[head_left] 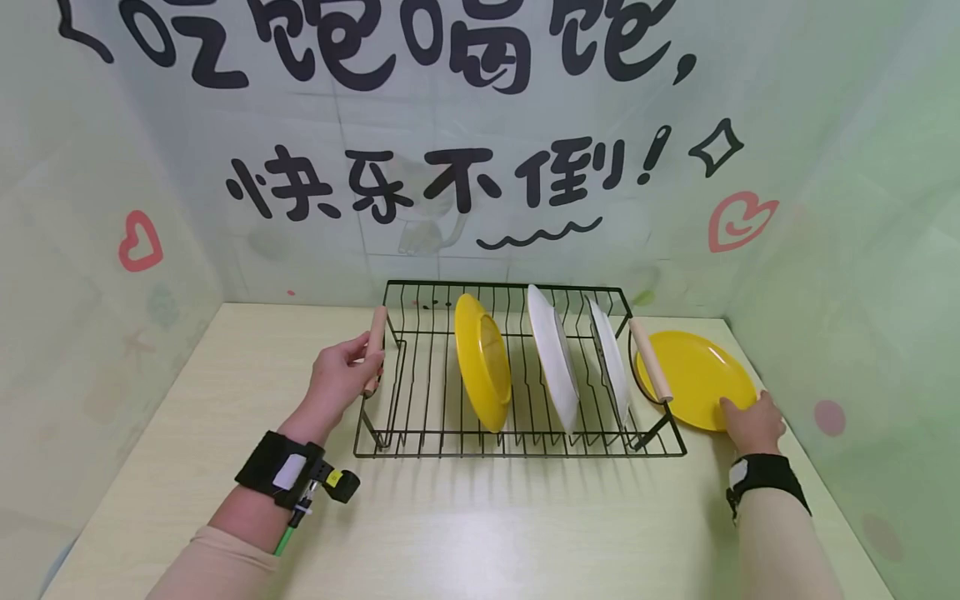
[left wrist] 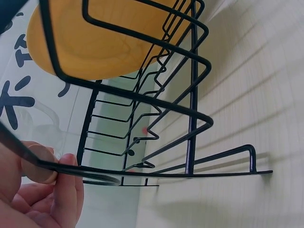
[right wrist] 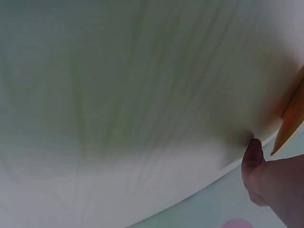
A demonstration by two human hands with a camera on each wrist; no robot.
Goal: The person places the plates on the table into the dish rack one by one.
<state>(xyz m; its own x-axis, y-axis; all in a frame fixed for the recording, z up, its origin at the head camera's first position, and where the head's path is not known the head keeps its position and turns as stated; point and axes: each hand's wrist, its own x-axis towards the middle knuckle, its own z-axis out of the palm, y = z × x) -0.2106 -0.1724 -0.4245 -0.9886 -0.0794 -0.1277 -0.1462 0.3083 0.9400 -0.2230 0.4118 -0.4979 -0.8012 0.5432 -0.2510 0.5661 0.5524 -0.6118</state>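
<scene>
Head view: left hand (head_left: pixel 341 375) grips the rack's (head_left: pixel 517 442) wooden handle (head_left: pixel 374 346); right hand (head_left: pixel 753 423) pinches the yellow plate (head_left: pixel 693 375) lying on the bench (head_left: pixel 487 525), right of the rack. Three plates already stand racked; this one remains.

The light was bright, soft and even, and only faint shadows lay under the dish rack (head_left: pixel 517 375). The head view was sharp, with walls bending at its edges. The right wrist view was strongly blurred; the left wrist view was clear.
</scene>
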